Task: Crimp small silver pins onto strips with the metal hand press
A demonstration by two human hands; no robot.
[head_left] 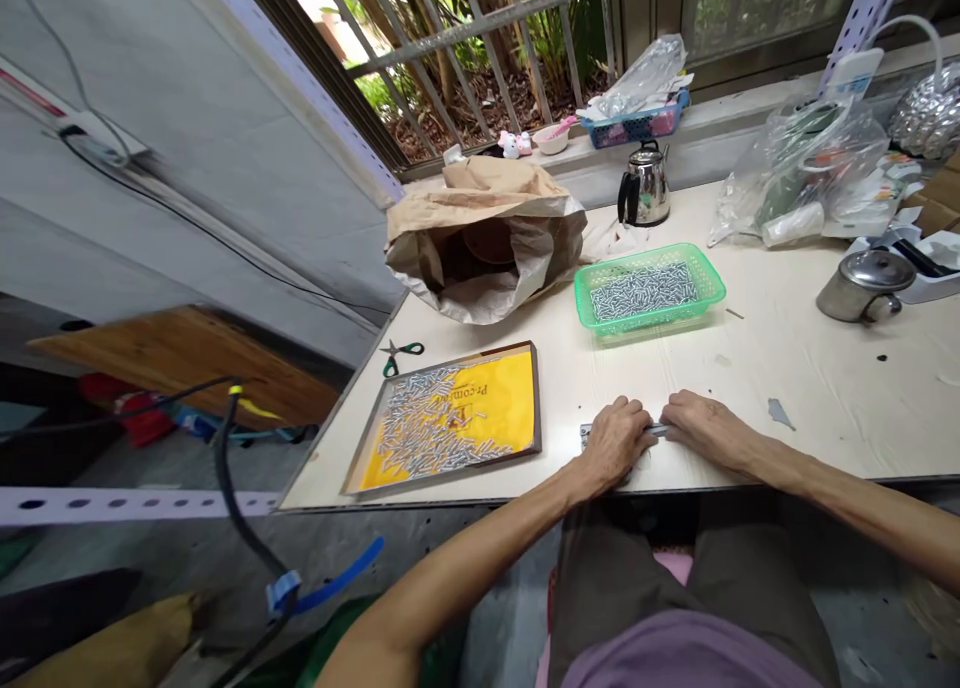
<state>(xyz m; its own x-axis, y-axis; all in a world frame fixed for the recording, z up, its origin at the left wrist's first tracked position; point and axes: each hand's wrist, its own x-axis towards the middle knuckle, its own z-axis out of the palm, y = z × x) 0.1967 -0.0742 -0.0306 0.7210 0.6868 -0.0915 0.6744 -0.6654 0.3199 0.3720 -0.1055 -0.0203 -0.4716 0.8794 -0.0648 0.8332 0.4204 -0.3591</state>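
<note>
Near the table's front edge, my left hand (616, 438) has its fingers curled over a thin grey metal strip (658, 430). An end of metal also shows past the left side of that hand; whether it is the same piece I cannot tell. At the strip's other end, my right hand (703, 428) is closed with its fingertips on it. To the left lies a shallow tray (537, 408) with a yellow lining and many small silvery metal pins. Beyond my hands stands a green plastic basket (651, 325) holding more small metal pieces.
Green-handled scissors (403, 349) lie by the tray. Behind it sits an open brown paper bag (487, 208). A steel kettle (651, 183), a lidded metal pot (862, 286) and clear plastic bags (802, 178) stand further back. A grey scrap (780, 412) lies at right.
</note>
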